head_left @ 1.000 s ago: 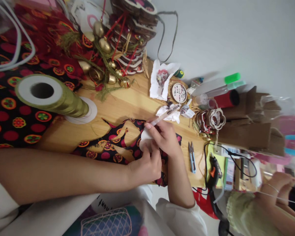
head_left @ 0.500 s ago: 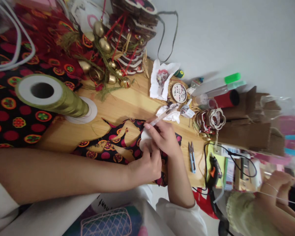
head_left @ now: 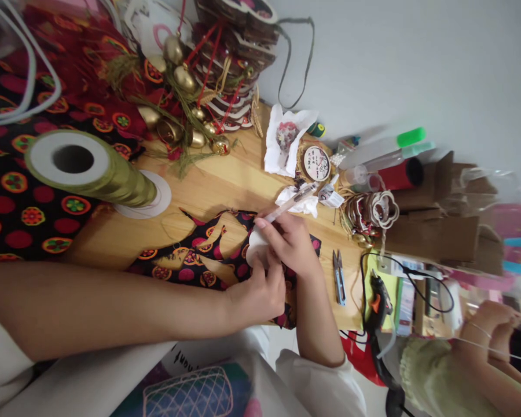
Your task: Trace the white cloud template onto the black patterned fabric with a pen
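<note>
My right hand (head_left: pixel 292 242) is closed round a clear pen (head_left: pixel 289 202), its tip end down by the thumb. A white rounded piece (head_left: pixel 256 242), like a card template, lies under both hands. My left hand (head_left: pixel 260 289) pinches or presses its lower edge, with fingertips close to my right hand. Beneath them lies dark patterned fabric (head_left: pixel 208 278) with red and orange fruit-like prints and several cut-out holes. What lies directly under my fingers is hidden.
Blue thread snips (head_left: pixel 339 278) lie right of the fabric, near a black glue gun (head_left: pixel 377 301). An olive ribbon spool (head_left: pixel 99 168) stands at left. Golden bells (head_left: pixel 184 78) and stacked ornaments (head_left: pixel 237 69) sit behind. Another person's arm (head_left: pixel 481 353) shows at lower right.
</note>
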Demonstrator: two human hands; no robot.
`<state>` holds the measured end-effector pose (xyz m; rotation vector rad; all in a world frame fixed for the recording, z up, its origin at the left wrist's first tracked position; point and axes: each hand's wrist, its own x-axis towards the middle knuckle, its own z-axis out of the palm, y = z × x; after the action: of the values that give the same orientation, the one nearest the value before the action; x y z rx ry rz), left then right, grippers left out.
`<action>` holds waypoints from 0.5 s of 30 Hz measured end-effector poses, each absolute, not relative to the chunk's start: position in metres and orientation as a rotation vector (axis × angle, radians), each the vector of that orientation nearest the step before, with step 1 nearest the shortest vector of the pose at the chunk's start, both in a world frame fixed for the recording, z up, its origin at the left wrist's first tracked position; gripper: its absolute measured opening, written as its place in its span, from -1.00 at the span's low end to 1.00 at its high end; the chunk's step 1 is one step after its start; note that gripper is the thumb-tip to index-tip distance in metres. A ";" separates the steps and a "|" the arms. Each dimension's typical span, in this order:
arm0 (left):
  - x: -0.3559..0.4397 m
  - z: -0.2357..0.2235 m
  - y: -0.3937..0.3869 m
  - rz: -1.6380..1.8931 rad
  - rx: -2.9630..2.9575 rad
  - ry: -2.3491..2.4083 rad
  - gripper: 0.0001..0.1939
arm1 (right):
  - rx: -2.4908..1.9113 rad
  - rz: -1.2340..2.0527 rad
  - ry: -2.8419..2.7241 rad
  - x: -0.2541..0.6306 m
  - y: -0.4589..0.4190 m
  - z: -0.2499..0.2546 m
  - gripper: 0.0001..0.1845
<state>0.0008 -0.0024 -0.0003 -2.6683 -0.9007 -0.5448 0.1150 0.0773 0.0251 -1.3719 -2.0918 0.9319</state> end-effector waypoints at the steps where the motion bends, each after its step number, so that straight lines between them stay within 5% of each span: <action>1: 0.001 -0.001 -0.003 -0.547 -2.667 -0.901 -0.72 | -1.381 0.928 -2.086 0.115 0.077 0.025 -0.68; 15: 0.001 -0.001 -0.004 -0.525 -2.674 -0.903 -0.73 | -1.365 0.974 -2.075 0.117 0.077 0.025 -0.66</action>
<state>0.0011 -0.0045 -0.0011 -2.6744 -0.9026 -0.5251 0.1166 0.0770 0.0246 -1.3652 -2.0748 0.9736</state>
